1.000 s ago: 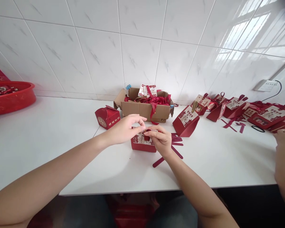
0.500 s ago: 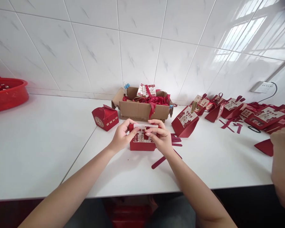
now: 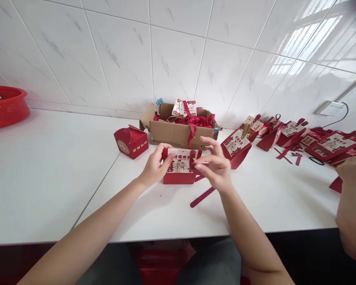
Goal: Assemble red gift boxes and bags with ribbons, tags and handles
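Mid-table, a red box (image 3: pixel 179 178) is held by the left hand (image 3: pixel 155 164) and worked at its right side by the right hand (image 3: pixel 216 166).
From the left, a stretch of white table (image 3: pixel 47 166) is left between the basin (image 3: pixel 7 113) and the lettered box (image 3: pixel 132 142). The red box's upper left edge is clamped between left thumb and fingers; its front is covered by a white card (image 3: pixel 178 165), printed with red characters and a drawn pair, above a plain red base. It is backed by the carton (image 3: pixel 178 133), while white surface is left before the near edge. Right thumb and forefinger are brought close at the dark red strap (image 3: pixel 192 156), other fingers spread; whether it is gripped cannot be told. Rightward, room is narrowed by strips (image 3: pixel 202 198) and a tilted box (image 3: pixel 240 156).
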Demonstrator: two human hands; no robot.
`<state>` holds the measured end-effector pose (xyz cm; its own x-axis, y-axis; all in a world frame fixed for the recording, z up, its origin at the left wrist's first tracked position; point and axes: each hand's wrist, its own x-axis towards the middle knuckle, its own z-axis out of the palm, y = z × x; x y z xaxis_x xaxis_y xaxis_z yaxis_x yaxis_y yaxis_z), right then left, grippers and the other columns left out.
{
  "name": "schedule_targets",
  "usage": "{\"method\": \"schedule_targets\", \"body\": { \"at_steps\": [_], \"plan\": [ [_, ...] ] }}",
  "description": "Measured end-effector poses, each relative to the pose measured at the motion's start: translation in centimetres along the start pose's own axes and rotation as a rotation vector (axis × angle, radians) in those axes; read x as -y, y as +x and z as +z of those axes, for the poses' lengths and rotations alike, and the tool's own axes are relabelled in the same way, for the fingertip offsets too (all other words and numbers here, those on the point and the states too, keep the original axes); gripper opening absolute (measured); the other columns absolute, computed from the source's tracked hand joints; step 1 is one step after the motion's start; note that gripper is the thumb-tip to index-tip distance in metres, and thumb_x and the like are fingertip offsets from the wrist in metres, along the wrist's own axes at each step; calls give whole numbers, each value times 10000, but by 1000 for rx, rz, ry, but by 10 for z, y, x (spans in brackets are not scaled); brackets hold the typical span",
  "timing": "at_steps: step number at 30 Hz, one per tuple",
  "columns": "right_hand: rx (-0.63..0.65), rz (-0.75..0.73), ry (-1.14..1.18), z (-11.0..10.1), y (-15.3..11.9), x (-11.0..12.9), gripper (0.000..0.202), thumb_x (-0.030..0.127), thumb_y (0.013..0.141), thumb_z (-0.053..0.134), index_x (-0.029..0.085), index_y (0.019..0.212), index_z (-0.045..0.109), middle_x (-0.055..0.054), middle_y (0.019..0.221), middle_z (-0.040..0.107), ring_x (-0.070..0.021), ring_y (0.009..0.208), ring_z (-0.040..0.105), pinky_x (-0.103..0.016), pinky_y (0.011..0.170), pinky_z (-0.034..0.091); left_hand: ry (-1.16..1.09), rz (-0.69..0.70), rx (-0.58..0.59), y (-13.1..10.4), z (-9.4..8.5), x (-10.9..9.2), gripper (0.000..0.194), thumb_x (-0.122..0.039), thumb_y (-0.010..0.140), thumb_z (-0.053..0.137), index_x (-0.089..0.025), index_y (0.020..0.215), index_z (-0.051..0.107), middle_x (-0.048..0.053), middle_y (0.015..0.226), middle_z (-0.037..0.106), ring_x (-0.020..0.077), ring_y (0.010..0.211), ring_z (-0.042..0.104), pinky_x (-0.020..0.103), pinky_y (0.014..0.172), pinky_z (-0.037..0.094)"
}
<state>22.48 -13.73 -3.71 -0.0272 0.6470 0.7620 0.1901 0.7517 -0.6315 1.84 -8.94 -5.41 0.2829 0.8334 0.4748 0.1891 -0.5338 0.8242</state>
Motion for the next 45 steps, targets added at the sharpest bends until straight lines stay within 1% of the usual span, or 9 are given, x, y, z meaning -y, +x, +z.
{"method": "schedule_targets", "body": {
  "at_steps": [3,6,11,15,20,26,38,42,45],
  "plan": [
    [31,-17,205,-23,2,8,33,308,763,747,336,780,740,-22,862,641,-176,765,636,-362,677,558,-21,-18,-16,2,1,4,316,-492,881,554,-221,1020,470,12,798,575,176,745,581,281,681,476],
    [40,107,376,-29,3,11,62,335,740,769,305,756,717,10,695,605,-109,519,545,-263,442,467,-38,-26,2,3,4,6,308,-489,900,523,-222,1038,454,12,806,572,176,758,585,284,695,478],
    [373,421,285,-9,5,11,96,305,785,721,221,821,693,1,733,654,-108,591,598,-246,507,511,25,7,-11,2,7,7,282,-474,922,488,-222,1041,440,13,847,570,174,773,570,277,696,462],
    [564,477,212,10,0,6,93,289,849,637,198,852,659,-17,816,647,-122,708,653,-252,617,564,61,57,-11,4,7,8,245,-438,941,461,-214,1038,433,21,902,577,169,811,567,277,733,449],
    [319,444,167,26,-7,-3,162,348,891,565,207,880,645,-29,958,586,-118,614,695,-238,528,592,71,60,-17,3,7,7,239,-439,940,465,-211,1001,436,3,837,568,156,741,554,275,695,445],
    [-14,187,23,37,-8,-4,186,283,900,562,251,812,722,-29,872,615,-96,488,621,-258,424,552,64,98,-45,-4,9,4,194,-400,942,476,-211,978,449,-8,776,576,145,694,561,254,644,450],
    [-141,-180,-391,37,-11,-4,211,86,841,621,272,878,715,-6,787,661,-129,690,640,-269,593,535,110,220,-53,-13,9,3,123,-309,955,461,-199,1001,486,21,844,631,153,779,612,258,686,483],
    [-328,-244,-621,35,-9,-3,189,223,743,761,245,904,665,-39,842,601,-182,750,600,-344,640,516,104,296,-50,-17,9,4,98,-254,961,458,-198,1033,491,62,971,656,165,882,637,277,756,502],
    [-243,-143,-564,30,-6,-3,297,309,719,777,230,964,628,-64,920,627,-227,876,610,-390,735,525,71,390,-55,-18,8,6,76,-207,959,460,-201,1026,496,66,988,654,154,892,640,267,755,505]
  ]
}}
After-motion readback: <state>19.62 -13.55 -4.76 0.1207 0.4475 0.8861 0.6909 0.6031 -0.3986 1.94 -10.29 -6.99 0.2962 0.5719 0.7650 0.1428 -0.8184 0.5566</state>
